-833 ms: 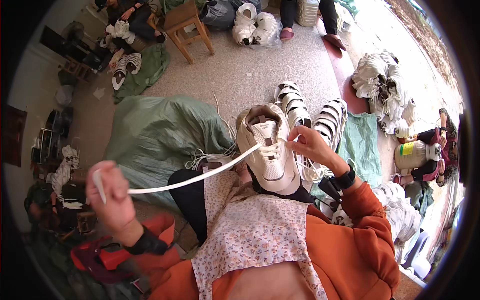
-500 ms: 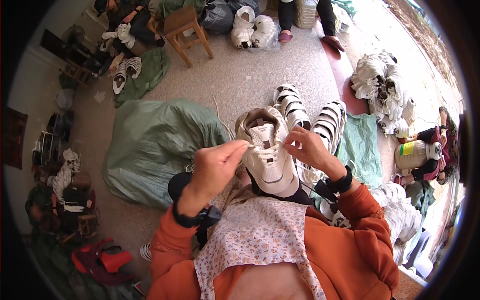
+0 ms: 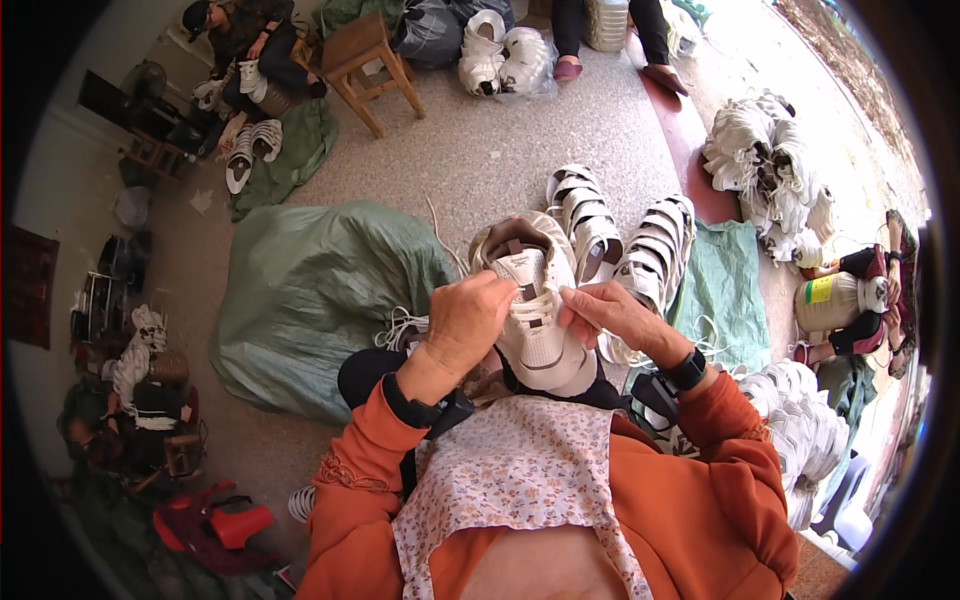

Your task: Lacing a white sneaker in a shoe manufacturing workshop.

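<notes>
Left hand [image 3: 462, 325] and right hand [image 3: 614, 318] at both sides of white-beige mesh sneaker [image 3: 544, 355], grips I cannot tell | sneaker near, centre | flat cream laces [image 3: 537, 308]: lower rows crossed, upper seem unfinished

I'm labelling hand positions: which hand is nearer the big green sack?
Left. The left hand, at the left of the shoe, is just right of the green sack; the right hand is farther, across the shoe.

A sneaker [image 3: 540, 335] sits between the left hand [image 3: 466, 318] and right hand [image 3: 622, 315] at the frame's centre, a sack [image 3: 320, 310] to its left, two shoes [image 3: 663, 243] to its upper right, a stool [image 3: 357, 48] at upper left, a shoe pile [image 3: 765, 165] at upper right.
</notes>
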Motion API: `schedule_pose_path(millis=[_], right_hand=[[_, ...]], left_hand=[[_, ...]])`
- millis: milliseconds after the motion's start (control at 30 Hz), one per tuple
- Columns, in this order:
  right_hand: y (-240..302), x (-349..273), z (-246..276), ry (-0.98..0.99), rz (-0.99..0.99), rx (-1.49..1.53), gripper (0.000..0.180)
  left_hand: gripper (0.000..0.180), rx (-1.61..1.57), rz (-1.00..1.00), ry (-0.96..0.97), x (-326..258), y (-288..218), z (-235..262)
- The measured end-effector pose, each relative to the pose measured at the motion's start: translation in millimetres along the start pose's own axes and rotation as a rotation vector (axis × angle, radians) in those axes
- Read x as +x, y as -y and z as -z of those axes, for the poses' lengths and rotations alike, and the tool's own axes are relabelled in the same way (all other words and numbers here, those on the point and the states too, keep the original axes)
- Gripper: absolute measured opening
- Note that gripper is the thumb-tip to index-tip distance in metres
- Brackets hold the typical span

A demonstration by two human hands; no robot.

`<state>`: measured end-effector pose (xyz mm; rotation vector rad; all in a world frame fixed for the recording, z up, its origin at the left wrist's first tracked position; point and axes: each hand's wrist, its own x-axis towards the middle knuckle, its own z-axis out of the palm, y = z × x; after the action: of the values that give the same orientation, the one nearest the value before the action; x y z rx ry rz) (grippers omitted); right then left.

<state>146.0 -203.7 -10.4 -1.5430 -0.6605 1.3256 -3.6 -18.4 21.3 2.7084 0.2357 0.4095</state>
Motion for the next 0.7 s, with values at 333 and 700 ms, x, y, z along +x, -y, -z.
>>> schedule_pose_path(millis=[333,700], right_hand=[[-12.5,7.2,-2.9,0.008,0.041,0.051,0.036],[-4.3,3.4,2.0,-0.024,0.019,0.14,0.038]], left_hand=[[0.008,0.134,0.07,0.045,8.7,-4.1,-6.6],[0.011,-0.512,0.203,-0.121,-7.8,-0.7,-30.7]])
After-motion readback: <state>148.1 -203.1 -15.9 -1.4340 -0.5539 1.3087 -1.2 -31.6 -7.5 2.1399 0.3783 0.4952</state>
